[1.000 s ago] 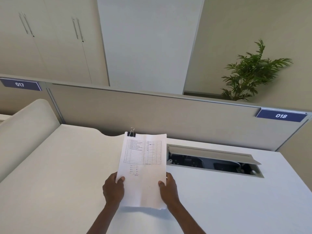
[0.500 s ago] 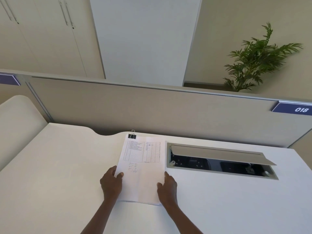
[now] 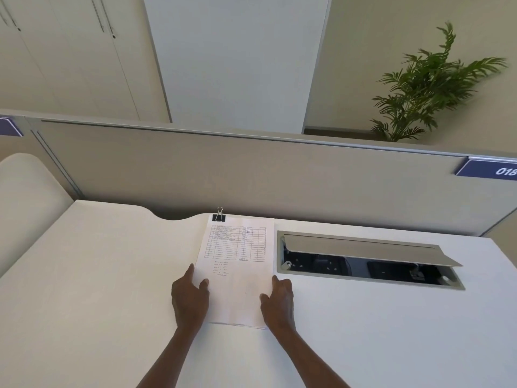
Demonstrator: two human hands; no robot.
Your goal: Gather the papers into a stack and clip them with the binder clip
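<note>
1. To the left we have the most open surface (image 3: 92,275), bare out to its curved rim, so we judge this the free side for sliding or lifting.
2. Our left hand (image 3: 190,299) rests on the stack's left margin, thumb on the top sheet; whether this grip pinches the sheets or merely presses them, we cannot tell.
3. The paper stack (image 3: 237,275) lies flat at centre. We expect it to be light, limp and slippery sheet on sheet, best held by both long edges.
4. The binder clip (image 3: 219,217) bites the far-left corner, handles upright, near the surface's back edge below the partition (image 3: 251,175).
5. Our right hand (image 3: 278,299) lies likewise on the right margin; its hold is equally unclear.
6. Just right of the stack an open cable tray (image 3: 369,259) forms a drop-off we should avoid.
</note>
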